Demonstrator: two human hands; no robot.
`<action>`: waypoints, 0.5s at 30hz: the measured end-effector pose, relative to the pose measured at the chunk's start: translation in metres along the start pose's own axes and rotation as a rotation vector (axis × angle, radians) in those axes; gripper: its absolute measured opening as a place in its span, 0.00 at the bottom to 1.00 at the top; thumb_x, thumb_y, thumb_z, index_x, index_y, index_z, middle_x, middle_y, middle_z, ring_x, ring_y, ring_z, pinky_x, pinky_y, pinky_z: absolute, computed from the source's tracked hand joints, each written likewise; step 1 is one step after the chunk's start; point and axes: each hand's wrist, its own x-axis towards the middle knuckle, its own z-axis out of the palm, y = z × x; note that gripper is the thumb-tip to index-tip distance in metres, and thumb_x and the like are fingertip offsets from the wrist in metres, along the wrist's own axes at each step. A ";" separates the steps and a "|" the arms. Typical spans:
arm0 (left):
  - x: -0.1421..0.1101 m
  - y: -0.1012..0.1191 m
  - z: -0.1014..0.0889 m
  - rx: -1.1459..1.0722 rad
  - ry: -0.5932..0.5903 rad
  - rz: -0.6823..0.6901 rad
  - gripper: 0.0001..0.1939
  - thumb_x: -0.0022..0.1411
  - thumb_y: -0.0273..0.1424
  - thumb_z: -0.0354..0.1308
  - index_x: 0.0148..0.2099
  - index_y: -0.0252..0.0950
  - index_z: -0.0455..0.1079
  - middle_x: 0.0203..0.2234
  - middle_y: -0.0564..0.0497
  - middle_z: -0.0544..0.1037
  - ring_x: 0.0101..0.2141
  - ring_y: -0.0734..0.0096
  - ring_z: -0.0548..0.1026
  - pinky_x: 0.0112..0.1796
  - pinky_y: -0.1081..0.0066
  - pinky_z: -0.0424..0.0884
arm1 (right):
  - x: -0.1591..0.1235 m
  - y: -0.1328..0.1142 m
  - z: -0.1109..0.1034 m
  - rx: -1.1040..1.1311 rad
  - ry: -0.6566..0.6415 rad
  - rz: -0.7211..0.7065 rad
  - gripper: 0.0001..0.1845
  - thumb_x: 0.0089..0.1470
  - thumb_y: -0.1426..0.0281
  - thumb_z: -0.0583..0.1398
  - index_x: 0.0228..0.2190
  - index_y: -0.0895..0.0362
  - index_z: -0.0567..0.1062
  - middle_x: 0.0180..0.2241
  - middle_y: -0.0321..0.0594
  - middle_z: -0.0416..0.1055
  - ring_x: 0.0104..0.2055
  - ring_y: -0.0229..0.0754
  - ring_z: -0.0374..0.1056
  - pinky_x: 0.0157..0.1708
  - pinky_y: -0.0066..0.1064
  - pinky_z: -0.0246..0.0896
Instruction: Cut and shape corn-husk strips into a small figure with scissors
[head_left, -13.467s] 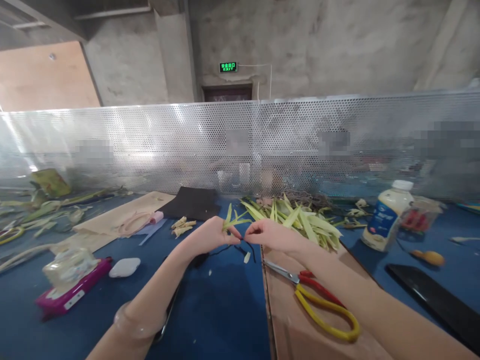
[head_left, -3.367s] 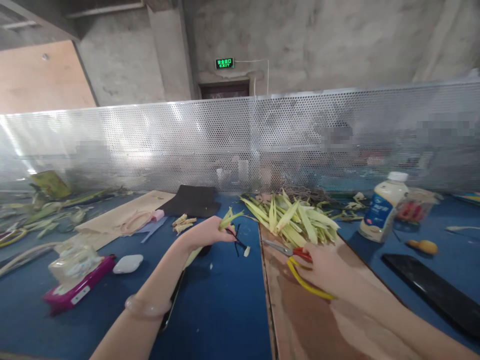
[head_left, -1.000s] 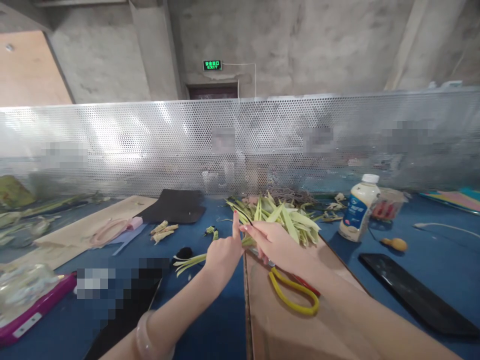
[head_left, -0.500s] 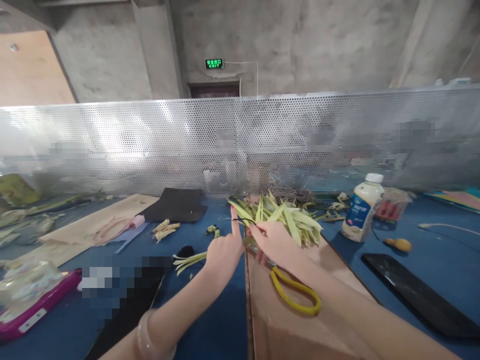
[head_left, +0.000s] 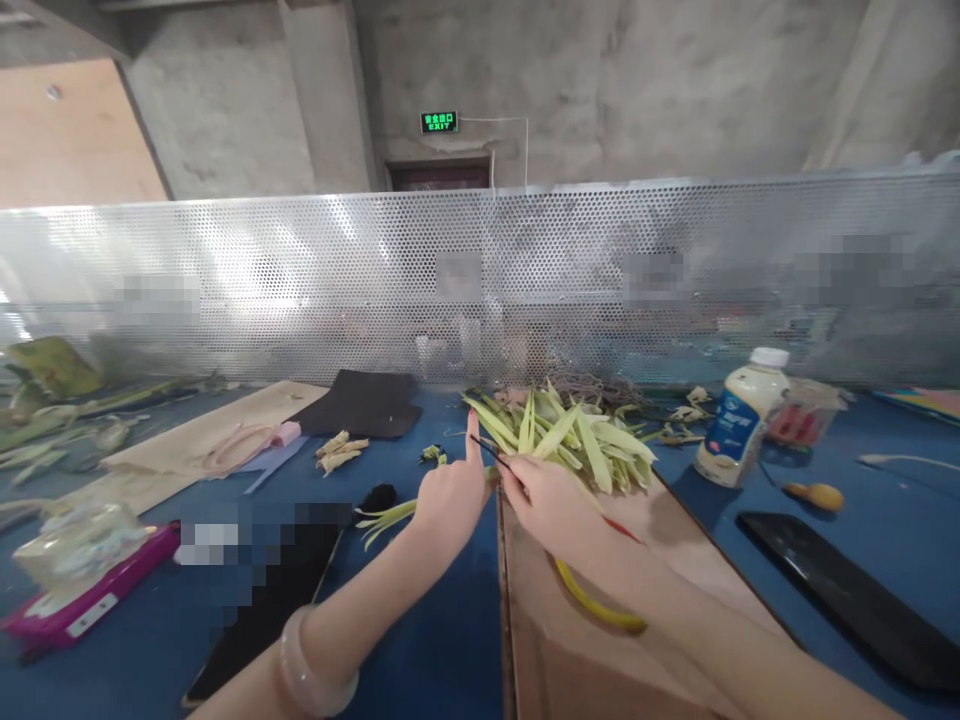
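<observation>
My left hand has its index finger stretched forward and the other fingers closed around pale green stems, whose ends poke out on its left. My right hand pinches a thin black wire, which runs to the left index finger. Just beyond both hands lies a heap of long pale green leaves; I cannot tell whether the held stems belong to it. Under my right forearm a yellow loop handle shows, with a red piece nearby; the rest of that tool is hidden.
A brown board lies on the blue table. On the right are a bottle, a dark phone-like slab and a small gourd-shaped object. A magenta-edged pack sits left. A perforated metal screen stands behind.
The view has shifted slightly, moving everything a little right. My right hand has turned and now covers more of the yellow handle. The wire between the hands slants more steeply.
</observation>
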 end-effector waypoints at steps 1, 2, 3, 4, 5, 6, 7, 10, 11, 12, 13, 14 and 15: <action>0.000 0.000 0.000 0.003 0.004 0.000 0.38 0.62 0.33 0.49 0.66 0.21 0.34 0.24 0.42 0.78 0.26 0.56 0.78 0.25 0.68 0.70 | -0.001 0.001 0.002 -0.003 0.017 -0.015 0.12 0.57 0.75 0.49 0.31 0.60 0.72 0.31 0.44 0.73 0.33 0.40 0.68 0.35 0.28 0.57; 0.000 0.000 0.000 0.003 0.005 0.001 0.37 0.62 0.32 0.49 0.66 0.21 0.35 0.24 0.42 0.78 0.26 0.55 0.78 0.25 0.67 0.70 | -0.001 0.001 0.003 -0.009 0.033 -0.029 0.12 0.57 0.75 0.49 0.34 0.60 0.72 0.34 0.45 0.73 0.35 0.41 0.69 0.37 0.28 0.58; 0.000 0.000 0.000 0.000 0.004 0.003 0.37 0.62 0.33 0.48 0.65 0.21 0.36 0.24 0.42 0.78 0.26 0.55 0.78 0.25 0.67 0.70 | -0.002 0.002 0.004 -0.018 0.046 -0.039 0.12 0.57 0.75 0.49 0.35 0.61 0.72 0.35 0.45 0.73 0.36 0.41 0.69 0.37 0.28 0.58; -0.001 0.000 -0.001 -0.008 0.005 0.007 0.37 0.62 0.33 0.48 0.65 0.21 0.35 0.24 0.43 0.79 0.26 0.55 0.78 0.25 0.67 0.70 | -0.003 0.002 0.005 -0.028 0.055 -0.043 0.13 0.57 0.75 0.49 0.35 0.61 0.72 0.35 0.45 0.73 0.36 0.41 0.69 0.37 0.28 0.58; -0.001 0.000 -0.001 -0.021 0.009 0.016 0.37 0.62 0.34 0.48 0.65 0.21 0.35 0.24 0.43 0.79 0.27 0.55 0.78 0.25 0.67 0.69 | -0.003 0.003 0.005 -0.038 0.057 -0.041 0.13 0.57 0.75 0.49 0.34 0.61 0.73 0.33 0.45 0.73 0.35 0.41 0.69 0.36 0.28 0.58; -0.002 0.000 -0.002 -0.040 0.016 0.028 0.38 0.62 0.35 0.48 0.65 0.21 0.33 0.24 0.44 0.79 0.27 0.55 0.78 0.26 0.67 0.69 | -0.003 0.003 0.004 -0.046 0.055 -0.033 0.13 0.57 0.75 0.49 0.32 0.61 0.73 0.31 0.44 0.73 0.33 0.41 0.69 0.34 0.28 0.58; -0.003 0.000 -0.003 -0.065 0.026 0.041 0.40 0.62 0.36 0.47 0.65 0.21 0.31 0.24 0.44 0.79 0.27 0.56 0.78 0.26 0.67 0.69 | -0.003 0.003 0.003 -0.053 0.053 -0.023 0.13 0.57 0.75 0.49 0.29 0.61 0.72 0.28 0.43 0.72 0.30 0.40 0.68 0.33 0.28 0.57; -0.004 0.001 -0.005 -0.139 0.055 0.067 0.44 0.61 0.39 0.48 0.64 0.19 0.25 0.24 0.44 0.79 0.26 0.57 0.78 0.26 0.67 0.68 | -0.002 0.003 0.001 -0.063 0.065 0.008 0.13 0.57 0.75 0.50 0.25 0.60 0.70 0.24 0.41 0.70 0.25 0.38 0.65 0.29 0.28 0.54; -0.005 0.001 -0.004 -0.160 0.062 0.074 0.46 0.60 0.40 0.48 0.64 0.19 0.24 0.25 0.44 0.79 0.26 0.57 0.78 0.26 0.67 0.67 | -0.001 0.003 0.000 -0.066 0.073 0.021 0.13 0.57 0.75 0.50 0.24 0.59 0.70 0.23 0.40 0.69 0.25 0.38 0.64 0.28 0.27 0.53; -0.005 0.001 -0.004 -0.180 0.066 0.084 0.46 0.60 0.40 0.48 0.64 0.19 0.22 0.25 0.45 0.79 0.26 0.57 0.77 0.26 0.68 0.67 | 0.000 0.003 0.000 -0.068 0.081 0.035 0.13 0.57 0.74 0.50 0.23 0.59 0.69 0.22 0.40 0.69 0.24 0.37 0.63 0.27 0.27 0.52; -0.005 0.001 -0.003 -0.198 0.073 0.097 0.46 0.60 0.40 0.47 0.64 0.19 0.22 0.25 0.46 0.79 0.26 0.58 0.77 0.26 0.68 0.66 | 0.001 0.003 -0.001 -0.069 0.089 0.050 0.14 0.57 0.74 0.50 0.21 0.59 0.68 0.21 0.39 0.68 0.23 0.37 0.63 0.27 0.27 0.52; -0.005 0.001 -0.002 -0.213 0.082 0.112 0.44 0.60 0.39 0.46 0.64 0.20 0.23 0.26 0.46 0.79 0.26 0.58 0.77 0.26 0.68 0.66 | 0.002 0.004 -0.002 -0.068 0.095 0.065 0.15 0.57 0.73 0.50 0.20 0.59 0.68 0.20 0.39 0.68 0.23 0.37 0.62 0.26 0.27 0.51; -0.006 0.000 -0.002 -0.224 0.089 0.130 0.41 0.61 0.39 0.45 0.64 0.21 0.26 0.26 0.46 0.79 0.25 0.59 0.77 0.25 0.68 0.65 | 0.003 0.004 -0.002 -0.066 0.098 0.079 0.16 0.57 0.73 0.50 0.19 0.59 0.68 0.19 0.39 0.67 0.22 0.36 0.62 0.25 0.27 0.51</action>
